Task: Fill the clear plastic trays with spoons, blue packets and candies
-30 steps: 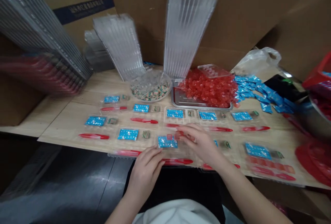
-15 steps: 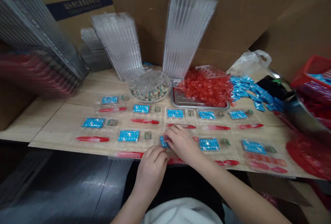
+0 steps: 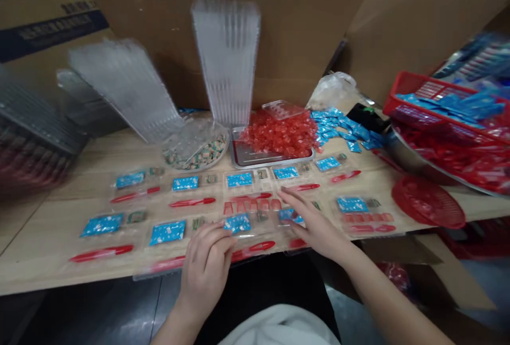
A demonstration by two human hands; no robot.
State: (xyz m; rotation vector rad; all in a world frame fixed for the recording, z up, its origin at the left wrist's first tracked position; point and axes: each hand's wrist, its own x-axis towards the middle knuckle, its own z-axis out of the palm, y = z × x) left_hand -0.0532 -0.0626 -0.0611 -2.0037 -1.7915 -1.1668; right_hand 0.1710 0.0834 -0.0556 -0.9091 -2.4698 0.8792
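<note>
My left hand (image 3: 209, 255) is at the left edge of the front middle clear tray. Its fingers are bent and close together, with the fingertips beside a blue packet (image 3: 238, 223); anything they pinch is hidden. Over the neighbouring tray to the right, my right hand (image 3: 313, 225) has its fingers stretched out above another blue packet (image 3: 287, 214), partly covering it. Red pen-shaped pieces (image 3: 261, 247) lie in the trays near both hands. A row of translucent red pieces (image 3: 253, 205) shows just beyond the middle packet.
Two rows of filled clear trays line the table (image 3: 35, 228). Behind stand stacks of clear trays (image 3: 227, 63), a round dish (image 3: 195, 148) of small wrapped pieces, and a metal tray (image 3: 258, 160) with a red heap. At right are loose blue packets (image 3: 345, 124), a red basket (image 3: 428, 201) and a large bowl.
The view has swung right, bringing more of the red baskets into sight. My hands have moved apart; the right hand has left the middle tray's packet for the tray to its right.
</note>
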